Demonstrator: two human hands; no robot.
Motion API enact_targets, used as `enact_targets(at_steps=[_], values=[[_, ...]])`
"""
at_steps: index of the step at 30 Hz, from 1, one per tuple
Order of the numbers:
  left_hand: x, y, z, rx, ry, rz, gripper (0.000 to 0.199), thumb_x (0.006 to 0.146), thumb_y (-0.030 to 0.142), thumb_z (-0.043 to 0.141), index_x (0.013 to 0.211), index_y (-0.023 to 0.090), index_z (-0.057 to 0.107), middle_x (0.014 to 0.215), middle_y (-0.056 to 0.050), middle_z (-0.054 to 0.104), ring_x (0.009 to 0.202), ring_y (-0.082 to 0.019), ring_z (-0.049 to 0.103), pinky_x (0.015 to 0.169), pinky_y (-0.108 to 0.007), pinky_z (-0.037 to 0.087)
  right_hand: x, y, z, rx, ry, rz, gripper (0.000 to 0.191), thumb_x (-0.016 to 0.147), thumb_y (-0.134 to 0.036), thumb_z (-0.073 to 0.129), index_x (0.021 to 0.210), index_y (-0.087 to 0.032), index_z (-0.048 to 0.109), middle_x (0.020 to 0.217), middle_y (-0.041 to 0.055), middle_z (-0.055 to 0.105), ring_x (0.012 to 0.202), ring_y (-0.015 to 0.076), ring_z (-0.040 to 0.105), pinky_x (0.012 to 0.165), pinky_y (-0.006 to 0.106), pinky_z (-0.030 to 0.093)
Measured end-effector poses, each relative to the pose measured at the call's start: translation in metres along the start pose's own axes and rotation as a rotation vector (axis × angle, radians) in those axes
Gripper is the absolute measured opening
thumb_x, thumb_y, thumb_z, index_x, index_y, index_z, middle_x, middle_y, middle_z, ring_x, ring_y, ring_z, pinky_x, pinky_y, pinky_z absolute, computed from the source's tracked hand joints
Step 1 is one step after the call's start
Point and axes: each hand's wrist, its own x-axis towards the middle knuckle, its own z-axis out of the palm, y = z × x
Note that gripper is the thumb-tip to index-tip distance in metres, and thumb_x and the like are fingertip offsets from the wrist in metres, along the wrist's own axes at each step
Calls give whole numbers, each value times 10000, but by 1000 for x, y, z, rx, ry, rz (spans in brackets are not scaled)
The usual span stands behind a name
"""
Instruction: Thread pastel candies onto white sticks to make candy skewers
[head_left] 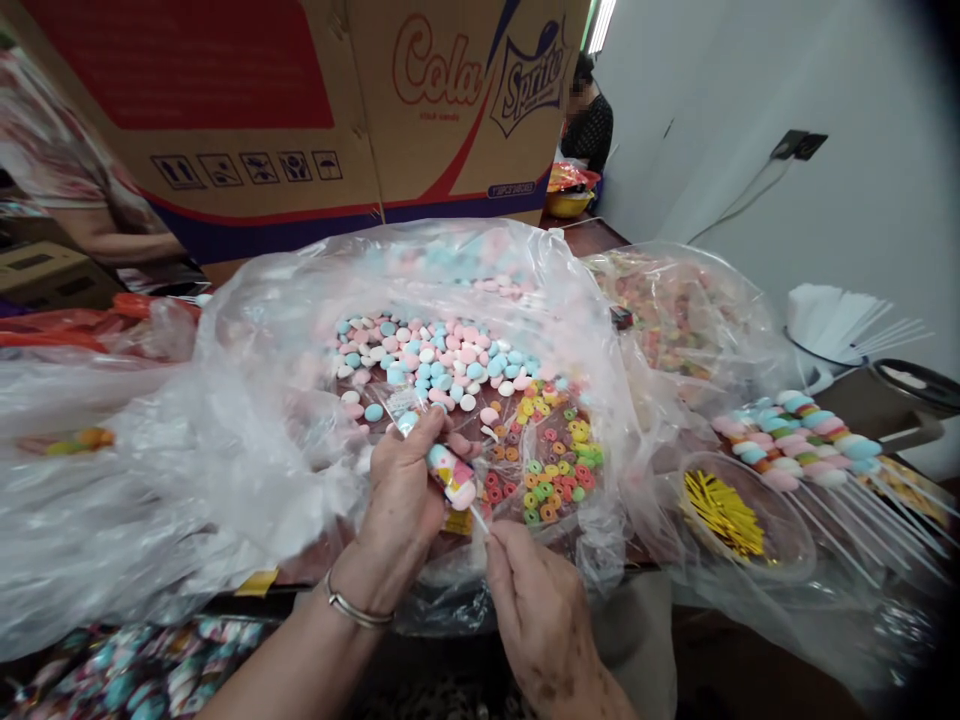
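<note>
My left hand (401,485) is closed round a marshmallow skewer (456,482) in a clear printed wrapper. Its white stick points down and to the right. The lower end of that stick is pinched in the fingers of my right hand (541,605). Just beyond my hands lies a heap of pink, blue and white round marshmallows (439,350) in a large open plastic bag (262,300). Closer to my right hand are small coloured candy rings (555,480), red, green, yellow and orange. The far end of the wrapper is partly hidden by my left fingers.
A tall cardboard box (262,80) stands behind the bag. To the right are a tub of gold twist ties (724,515), several unwrapped skewers (799,440) and white sticks (840,315). Wrapped skewers (165,670) lie low left. A person (589,125) sits behind; another's arm (112,235) shows left.
</note>
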Motion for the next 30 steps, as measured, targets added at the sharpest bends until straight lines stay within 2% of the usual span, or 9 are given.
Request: enact_targets(at_steps=[3, 5, 10, 16, 19, 23, 26, 30], values=[[-8, -11, 2, 2, -110, -5, 285, 690, 299, 846, 742, 153, 607, 527, 35, 600, 436, -106, 579, 410, -180, 460, 1, -3, 3, -96, 92, -59, 266, 974, -134, 411, 836, -148, 638, 573, 26, 633, 471, 133, 606, 506, 219, 417], [-16, -20, 3, -20, -154, -5, 308, 684, 324, 862, 725, 152, 610, 559, 36, 619, 420, -73, 548, 455, -185, 492, 4, -4, 4, -95, 116, -54, 299, 971, -130, 391, 780, -161, 619, 554, 28, 621, 462, 135, 600, 495, 217, 418], [-31, -38, 0, -16, -167, -75, 305, 700, 335, 857, 761, 156, 618, 577, 28, 634, 545, -128, 646, 572, -231, 550, 12, -2, 3, -74, 109, 11, 316, 984, -164, 368, 836, -153, 647, 621, 69, 692, 499, 153, 647, 511, 219, 457], [-27, -40, -7, -22, -195, -61, 338, 721, 271, 852, 948, 178, 620, 704, 20, 697, 652, -159, 708, 666, -267, 562, 7, 5, -4, 110, 47, 68, 263, 1006, -223, 402, 905, -170, 639, 636, 13, 680, 519, 128, 654, 506, 190, 450], [-24, -42, -10, -34, -255, -55, 325, 744, 271, 842, 971, 180, 628, 700, 20, 695, 713, -180, 722, 727, -290, 562, 2, 9, -5, 56, 38, 14, 279, 1003, -197, 395, 849, -174, 627, 580, -12, 624, 485, 117, 623, 484, 187, 434], [-30, -49, -14, 22, -370, -112, 211, 827, 309, 774, 945, 163, 677, 652, -1, 686, 832, -216, 725, 826, -319, 548, 1, 10, 0, -30, 134, -40, 314, 1003, -175, 355, 893, -156, 648, 634, 24, 680, 521, 135, 666, 512, 197, 476], [-34, -52, -17, 102, -442, -118, 216, 890, 364, 703, 875, 149, 706, 757, -64, 740, 942, -239, 705, 910, -339, 520, 4, 8, 2, -53, 151, -52, 334, 991, -154, 333, 889, -149, 651, 653, 45, 705, 540, 147, 693, 525, 200, 500], [-33, -54, -23, 182, -529, -105, 297, 938, 384, 630, 775, 147, 701, 994, -107, 759, 1049, -244, 663, 991, -343, 475, 5, 6, 3, -46, 125, 4, 324, 985, -171, 338, 837, -168, 626, 587, 19, 675, 479, 141, 668, 481, 194, 482]])
